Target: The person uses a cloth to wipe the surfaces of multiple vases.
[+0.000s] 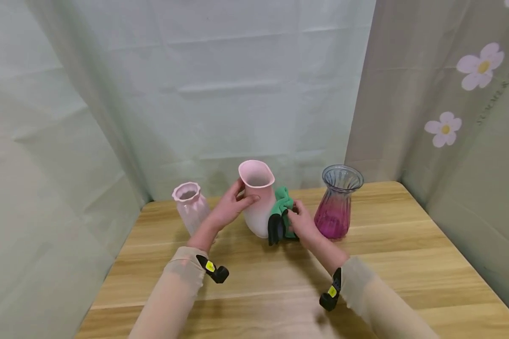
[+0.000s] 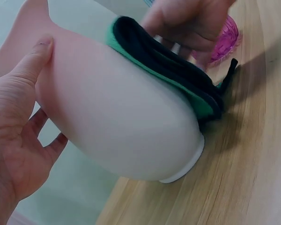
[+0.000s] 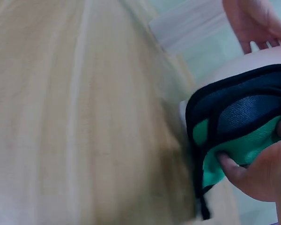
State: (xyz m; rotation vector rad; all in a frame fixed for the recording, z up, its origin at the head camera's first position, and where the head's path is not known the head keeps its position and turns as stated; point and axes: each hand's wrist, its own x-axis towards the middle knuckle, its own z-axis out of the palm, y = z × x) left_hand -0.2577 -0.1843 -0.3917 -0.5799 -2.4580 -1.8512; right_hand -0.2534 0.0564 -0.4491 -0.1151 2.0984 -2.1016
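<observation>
A pink-to-white vase [image 1: 258, 207] with a slanted oval mouth stands in the middle of the table. My left hand [image 1: 231, 207] grips it near the neck, thumb across the front and fingers behind, as the left wrist view [image 2: 18, 122] also shows. Against the vase's right side is a folded green cloth [image 1: 282, 202] with black edging. My right hand [image 1: 303, 223] holds this cloth, fingers and thumb bunching it; in the right wrist view the cloth [image 3: 243, 150] overlaps the vase wall.
A smaller pale pink vase [image 1: 191, 207] with a scalloped rim stands left of the left hand. To the right is a glass vase [image 1: 335, 202], bluish above and magenta below. Behind the wooden table [image 1: 254, 301] hang pale curtains [image 1: 237, 94].
</observation>
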